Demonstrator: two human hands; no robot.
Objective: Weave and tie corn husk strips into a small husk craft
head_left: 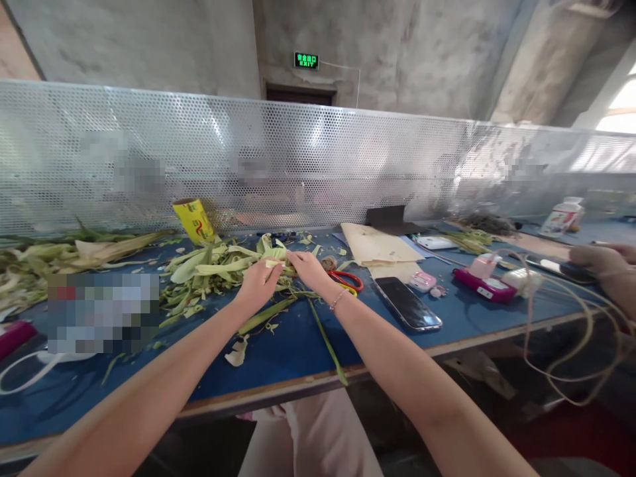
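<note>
My left hand (pixel 260 283) is closed, its fingers pinching a pale green corn husk (pixel 275 253) above the middle of the table. Close beside it, my right hand (pixel 304 266) is also closed on the husk, with its fingertips partly hidden. Under and left of both hands spreads a loose heap of green husk strips (pixel 213 270). Red-handled scissors (pixel 350 281) lie just right of my right wrist, partly behind it. Next to them sits a small brown ball of twine (pixel 328 263). A long green strip (pixel 326 338) reaches over the table's front edge.
A yellow tube (pixel 195 222) stands behind the heap. More dried husks (pixel 89 255) lie at left. To the right are a phone (pixel 407 303), brown paper (pixel 380 245), a magenta power strip (pixel 484 285) with cables, and another person's hand (pixel 603 258). A perforated metal screen (pixel 318 159) borders the back.
</note>
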